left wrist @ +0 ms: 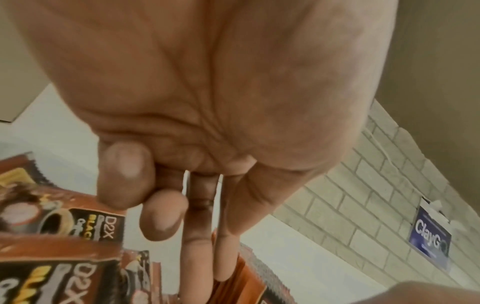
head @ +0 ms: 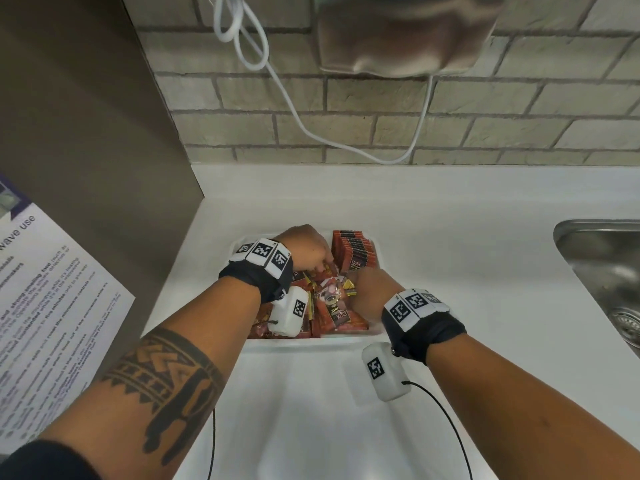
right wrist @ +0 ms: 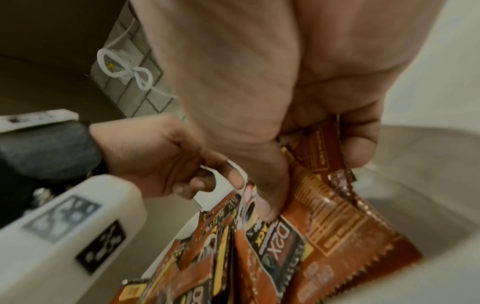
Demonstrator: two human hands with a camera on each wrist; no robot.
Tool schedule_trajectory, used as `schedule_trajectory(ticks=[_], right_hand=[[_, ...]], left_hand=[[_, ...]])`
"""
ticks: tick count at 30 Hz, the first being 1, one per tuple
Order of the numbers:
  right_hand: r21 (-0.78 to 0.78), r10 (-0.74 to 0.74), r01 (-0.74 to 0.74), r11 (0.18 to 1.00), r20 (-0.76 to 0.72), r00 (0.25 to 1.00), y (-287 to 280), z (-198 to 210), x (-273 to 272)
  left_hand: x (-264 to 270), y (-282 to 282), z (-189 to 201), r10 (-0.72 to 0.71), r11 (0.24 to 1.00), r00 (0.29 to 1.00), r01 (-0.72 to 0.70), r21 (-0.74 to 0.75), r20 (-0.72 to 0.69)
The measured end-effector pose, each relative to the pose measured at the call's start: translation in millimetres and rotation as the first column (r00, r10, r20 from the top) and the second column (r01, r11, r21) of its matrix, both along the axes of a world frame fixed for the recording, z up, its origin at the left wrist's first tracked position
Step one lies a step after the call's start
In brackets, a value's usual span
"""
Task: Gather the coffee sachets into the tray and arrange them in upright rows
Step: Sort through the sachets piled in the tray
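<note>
A white tray (head: 311, 342) sits on the white counter and holds red-brown coffee sachets. One upright row of sachets (head: 355, 249) stands along its far right side. Loose sachets (head: 334, 306) lie jumbled in the middle and near part. My left hand (head: 308, 251) reaches in from the left and pinches a sachet (right wrist: 233, 170) with a white back between thumb and fingers (left wrist: 197, 205). My right hand (head: 372, 289) is over the heap; its thumb and fingers (right wrist: 358, 152) grip a few sachets (right wrist: 319, 160) by their top edges. More printed sachets (left wrist: 85, 222) lie under the left palm.
A steel sink (head: 602, 271) is set in the counter at the right. A brown panel (head: 86, 133) with a printed notice (head: 41, 306) stands on the left. A brick wall behind carries a metal appliance (head: 405, 36) and a hanging white cable (head: 311, 133).
</note>
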State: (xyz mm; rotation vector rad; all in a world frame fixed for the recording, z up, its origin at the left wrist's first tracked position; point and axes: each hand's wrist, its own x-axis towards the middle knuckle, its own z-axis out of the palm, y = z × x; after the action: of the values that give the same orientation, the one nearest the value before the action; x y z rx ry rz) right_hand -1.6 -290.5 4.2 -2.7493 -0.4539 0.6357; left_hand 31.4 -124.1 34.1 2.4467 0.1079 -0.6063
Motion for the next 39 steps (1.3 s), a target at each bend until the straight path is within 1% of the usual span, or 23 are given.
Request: schedule_trajectory(ticks=[2,3,5,7,12,16,20,23,25,32,39], right_hand=[[0.037,-0.023,0.022,0.999,0.021,1.000,-2,9,4],[0.029,-0.029,0.028,0.999,0.021,0.999,-3,14,6],[0.037,-0.037,0.037,0.999,0.009,0.999,-5,18,9],[0.045,-0.046,0.046,0.998,-0.006,0.999,-7,19,12],[0.039,-0.083,0.085,0.996,-0.045,0.996,-10,19,14],[0.036,-0.097,0.100,0.994,-0.065,0.993,-9,14,12],[0.057,-0.128,0.131,0.990,-0.064,0.990,-9,11,11],[0.056,-0.147,0.149,0.987,-0.044,0.988,-11,12,11],[0.044,-0.156,0.157,0.987,-0.038,0.987,-12,12,11],[0.077,-0.168,0.168,0.983,-0.002,0.986,-14,8,14],[0.123,-0.192,0.191,0.974,-0.003,0.981,-16,6,16]], left_hand=[[-4,9,1,-0.005,1.000,1.000,0.004,0.007,0.025],[-7,13,0,-0.012,1.000,1.000,0.012,0.002,0.028],[-11,18,-2,-0.001,0.999,1.000,0.001,-0.033,0.017],[-16,21,-4,0.008,0.999,1.000,-0.008,-0.046,0.015],[-24,23,-6,-0.017,1.000,0.999,0.018,-0.022,0.028],[-26,21,-5,-0.023,0.998,1.000,0.024,-0.057,0.013],[-29,19,-9,-0.068,0.998,0.998,0.068,-0.012,-0.013],[-31,17,-12,-0.173,0.977,0.984,0.178,0.120,-0.048],[-31,17,-13,-0.210,0.960,0.977,0.215,0.178,-0.045],[-29,15,-14,-0.241,0.945,0.970,0.243,0.221,-0.034],[-26,18,-17,-0.178,0.964,0.984,0.176,0.199,-0.009]])
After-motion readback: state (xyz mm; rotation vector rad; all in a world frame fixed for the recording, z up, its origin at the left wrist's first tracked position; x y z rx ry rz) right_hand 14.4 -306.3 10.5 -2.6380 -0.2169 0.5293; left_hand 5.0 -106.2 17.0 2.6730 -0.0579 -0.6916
